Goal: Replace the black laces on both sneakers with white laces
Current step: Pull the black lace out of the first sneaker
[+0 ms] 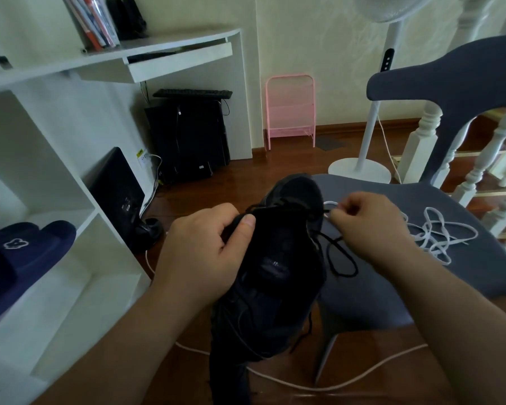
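While left hand grips black sneaker, right hand, at three o'clock, pinching black lace, should draw it out eyelet by eyelet.

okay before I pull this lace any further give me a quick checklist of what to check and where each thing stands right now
1. Left hand holds the black sneaker steady: ok.
2. Right hand pinches a lace end: ok; which lace, cannot tell.
3. Black lace out of the eyelets: not ok, partly loose.
4. White laces within reach on the chair seat: ok, but tangled.
5. Second sneaker: cannot tell, not clearly seen.
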`<state>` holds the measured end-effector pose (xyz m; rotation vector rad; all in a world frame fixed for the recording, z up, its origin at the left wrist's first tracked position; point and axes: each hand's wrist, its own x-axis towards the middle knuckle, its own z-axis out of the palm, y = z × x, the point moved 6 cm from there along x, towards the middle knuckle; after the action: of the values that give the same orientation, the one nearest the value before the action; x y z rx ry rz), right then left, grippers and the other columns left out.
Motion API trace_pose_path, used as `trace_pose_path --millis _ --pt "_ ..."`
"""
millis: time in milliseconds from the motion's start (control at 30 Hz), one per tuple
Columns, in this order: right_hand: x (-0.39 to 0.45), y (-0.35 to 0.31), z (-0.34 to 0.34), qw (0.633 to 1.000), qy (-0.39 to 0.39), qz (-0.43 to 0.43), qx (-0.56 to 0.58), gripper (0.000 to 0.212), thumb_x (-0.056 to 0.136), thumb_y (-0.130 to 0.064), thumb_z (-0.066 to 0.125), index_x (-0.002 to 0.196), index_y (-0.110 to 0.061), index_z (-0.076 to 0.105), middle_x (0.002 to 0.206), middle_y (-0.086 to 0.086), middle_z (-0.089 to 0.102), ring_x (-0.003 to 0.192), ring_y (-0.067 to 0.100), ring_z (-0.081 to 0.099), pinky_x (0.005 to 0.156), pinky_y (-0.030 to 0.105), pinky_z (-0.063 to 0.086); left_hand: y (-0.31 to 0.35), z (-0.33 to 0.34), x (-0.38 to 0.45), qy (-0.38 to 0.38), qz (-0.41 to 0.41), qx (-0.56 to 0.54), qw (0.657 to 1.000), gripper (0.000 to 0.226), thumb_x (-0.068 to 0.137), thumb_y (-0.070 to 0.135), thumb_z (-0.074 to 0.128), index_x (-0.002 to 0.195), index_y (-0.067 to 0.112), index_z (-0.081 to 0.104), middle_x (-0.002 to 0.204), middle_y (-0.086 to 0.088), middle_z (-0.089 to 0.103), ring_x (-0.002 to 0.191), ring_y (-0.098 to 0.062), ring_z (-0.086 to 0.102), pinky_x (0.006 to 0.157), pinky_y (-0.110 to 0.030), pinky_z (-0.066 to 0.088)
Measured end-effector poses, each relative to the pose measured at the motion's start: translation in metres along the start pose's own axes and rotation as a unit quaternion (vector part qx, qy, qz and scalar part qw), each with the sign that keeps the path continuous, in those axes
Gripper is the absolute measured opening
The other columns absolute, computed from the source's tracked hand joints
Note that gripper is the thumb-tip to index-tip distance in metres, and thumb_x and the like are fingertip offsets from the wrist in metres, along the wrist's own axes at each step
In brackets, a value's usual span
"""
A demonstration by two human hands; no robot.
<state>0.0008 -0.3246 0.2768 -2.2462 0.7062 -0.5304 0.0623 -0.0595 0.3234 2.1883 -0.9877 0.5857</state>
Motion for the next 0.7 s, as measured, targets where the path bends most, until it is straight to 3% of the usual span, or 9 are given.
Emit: trace_pose_path --millis 133,233,333,400,533,700 --pt "0.003 0.030 -0.003 0.996 -0.051 0.067 -0.016 0.013 0.081 -0.033 0.068 0.074 -0.022 0.066 0.067 -0.004 0.067 0.073 0.020 0.065 0.063 0.034 0.052 0.000 0.002 -0.002 -0.002 0.003 0.010 1.000 0.046 0.105 0.043 0.053 0.065 0.022 0.042 0.054 0.007 0.039 0.052 -0.014 0.046 0.049 -0.036 0.035" --pt "-0.006 0.002 -0.004 0.999 -0.044 -0.010 0.012 0.015 0.072 -0.045 0.060 0.086 -0.038 0.062 0.090 -0.009 0.063 0.083 0.011 0.060 0.069 0.033 0.048 0.000 0.003 -0.003 -0.003 0.001 0.006 1.000 0.046 0.105 0.044 0.053 0.065 0.023 0.041 0.054 0.006 0.039 0.053 -0.015 0.046 0.049 -0.037 0.036" --pt "-0.024 -0.042 -0.001 0.989 -0.050 -0.141 0.021 0.025 0.069 -0.056 0.054 0.089 -0.043 0.061 0.096 -0.017 0.056 0.090 0.004 0.055 0.076 0.030 0.047 0.003 0.005 -0.002 -0.006 0.000 0.004 1.000 0.044 0.105 0.044 0.053 0.066 0.024 0.044 0.055 0.007 0.042 0.054 -0.014 0.048 0.050 -0.036 0.036" --pt "-0.036 -0.062 0.009 0.976 -0.064 -0.206 -0.005 0.022 0.077 -0.055 0.060 0.095 -0.044 0.062 0.099 -0.018 0.053 0.098 0.008 0.052 0.084 0.030 0.045 0.007 0.007 -0.004 -0.013 0.005 0.003 1.000 0.043 0.105 0.045 0.053 0.067 0.025 0.045 0.056 0.008 0.042 0.054 -0.013 0.048 0.049 -0.038 0.038" --pt "-0.043 -0.073 0.019 0.970 -0.036 -0.238 -0.042 0.013 0.086 -0.044 0.069 0.094 -0.038 0.062 0.094 -0.018 0.050 0.097 0.013 0.052 0.086 0.033 0.046 0.013 0.012 -0.007 -0.024 0.022 0.009 0.999 0.040 0.105 0.044 0.053 0.070 0.027 0.046 0.057 0.010 0.040 0.053 -0.011 0.046 0.047 -0.036 0.037" --pt "-0.044 -0.074 0.016 0.953 0.013 -0.268 -0.141 0.011 0.090 -0.045 0.065 0.088 -0.034 0.067 0.092 -0.015 0.054 0.091 0.016 0.049 0.080 0.041 0.051 0.014 0.014 -0.008 -0.028 0.024 0.011 0.999 0.041 0.105 0.044 0.053 0.069 0.028 0.042 0.057 0.010 0.039 0.053 -0.011 0.045 0.047 -0.035 0.035"
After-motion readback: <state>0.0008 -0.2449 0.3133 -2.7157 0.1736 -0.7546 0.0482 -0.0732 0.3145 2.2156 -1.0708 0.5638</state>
